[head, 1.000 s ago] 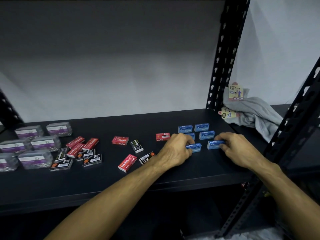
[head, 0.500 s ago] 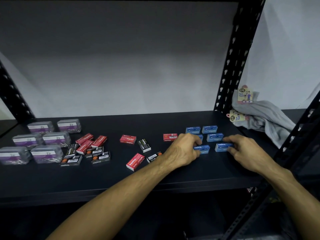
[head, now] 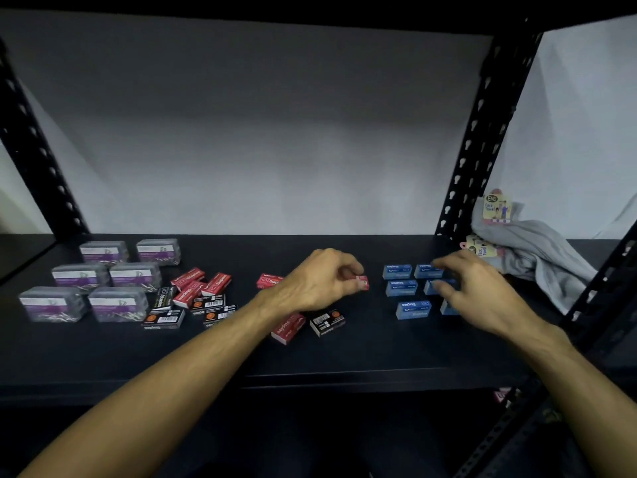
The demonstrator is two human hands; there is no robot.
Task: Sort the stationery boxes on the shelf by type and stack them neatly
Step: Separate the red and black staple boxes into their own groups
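Pinching red box (head: 362, 282), left fingers (head: 348, 270); right fingers (head: 444, 289) spread over six blue boxes (head: 413, 309).

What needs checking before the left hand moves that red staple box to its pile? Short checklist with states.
1. Left hand grip on the red staple box: fingertips pinch it, ok.
2. Box clear of the shelf: cannot tell.
3. Red pile to the left is loose and mixed with black boxes, not stacked: not ok.
4. Path left: another red box lies beside the hand, not ok.
5. Right hand hovers over the blue boxes, out of the path: ok.
6. Blue boxes grouped apart from the reds: ok.
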